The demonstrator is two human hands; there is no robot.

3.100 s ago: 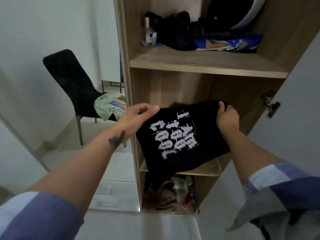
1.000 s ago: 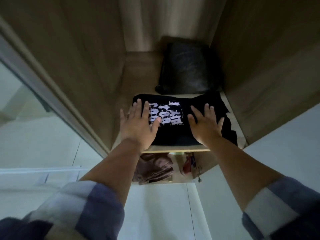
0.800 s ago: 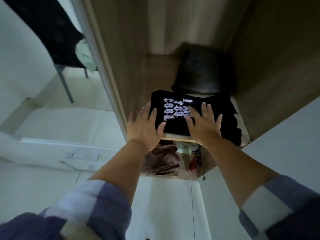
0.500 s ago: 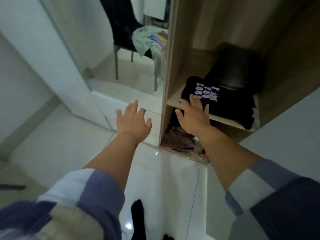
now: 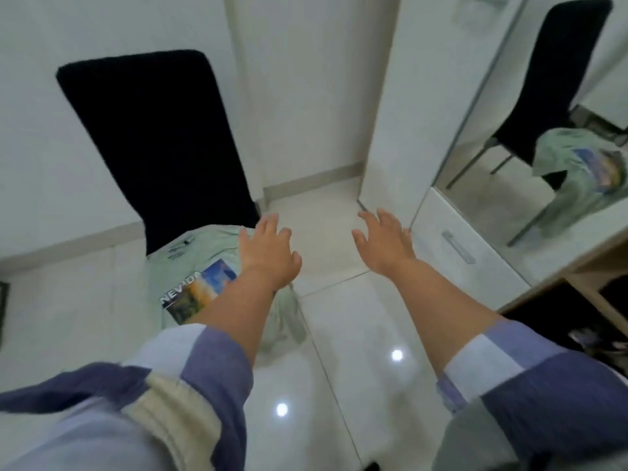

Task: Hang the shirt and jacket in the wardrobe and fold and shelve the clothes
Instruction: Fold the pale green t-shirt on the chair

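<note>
A pale green T-shirt (image 5: 190,263) with a "NEVADA" picture print lies over the seat of a black chair (image 5: 156,144) on the left. My left hand (image 5: 270,253) hovers over the shirt's right edge, fingers spread, holding nothing. My right hand (image 5: 384,244) is out over the floor to the right of the chair, open and empty too. The wardrobe (image 5: 584,283) shows only as a wooden edge and dark shelf space at the far right. The black printed T-shirt is out of view.
A mirrored wardrobe door (image 5: 530,137) at the right reflects the chair and green shirt. A white drawer front (image 5: 469,246) sits below it. Glossy white floor tiles (image 5: 339,334) lie between chair and wardrobe. White walls stand behind.
Both hands have left the black T-shirt lying on the wardrobe shelf. My view has swung left to the chair, and both hands now reach toward the green shirt.
</note>
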